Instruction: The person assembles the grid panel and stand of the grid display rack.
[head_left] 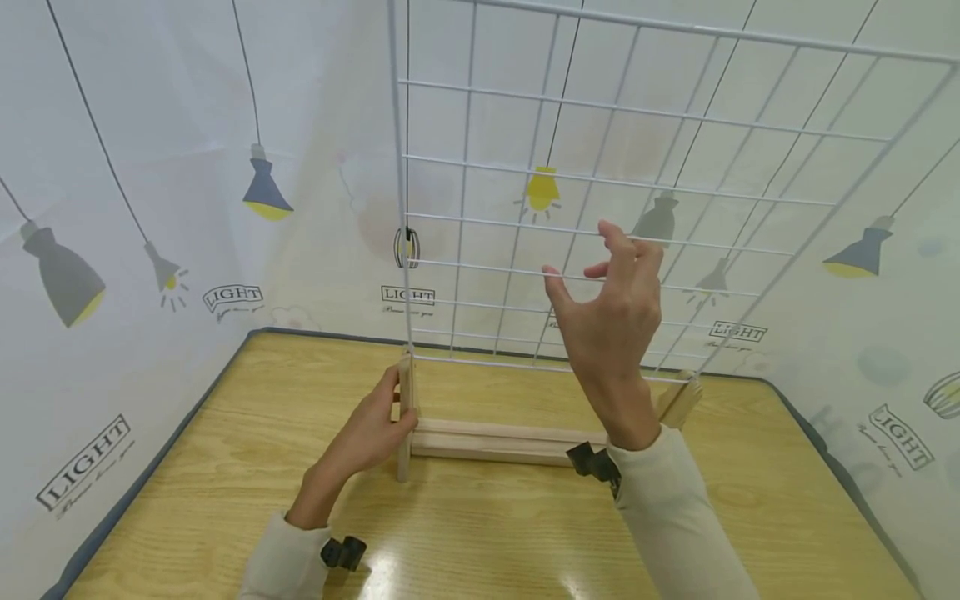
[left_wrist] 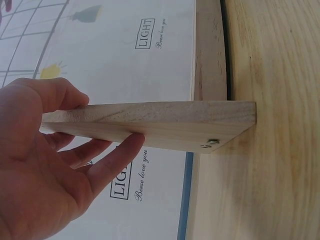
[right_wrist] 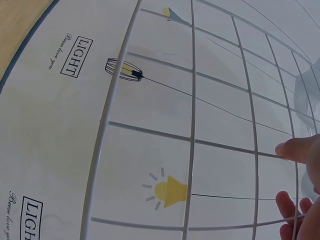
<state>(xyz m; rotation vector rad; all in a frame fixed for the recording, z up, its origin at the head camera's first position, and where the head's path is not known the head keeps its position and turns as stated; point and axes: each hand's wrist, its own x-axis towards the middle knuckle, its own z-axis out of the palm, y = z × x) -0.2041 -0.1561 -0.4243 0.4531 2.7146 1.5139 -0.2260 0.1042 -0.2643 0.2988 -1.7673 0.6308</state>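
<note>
In the head view, a white wire grid panel [head_left: 498, 221] rises above a low wooden frame [head_left: 510, 442] with two upright end boards. My left hand [head_left: 378, 429] grips the left end board [head_left: 406, 421], thumb on one side and fingers on the other. The left wrist view shows that same board [left_wrist: 165, 112] between thumb and fingers, with two screw heads [left_wrist: 212, 142] near its lower end. My right hand [head_left: 615, 321] is at the grid with bent fingers. In the right wrist view its fingertips [right_wrist: 284, 202] curl among the wires, partly cut off.
The frame stands on a wood-grain table [head_left: 487, 533] with a dark edge. Behind it hangs a pale backdrop [head_left: 330, 108] printed with lamps and the word LIGHT. The right end board [head_left: 681, 400] sits near the grid's lower right corner, partly behind my right arm.
</note>
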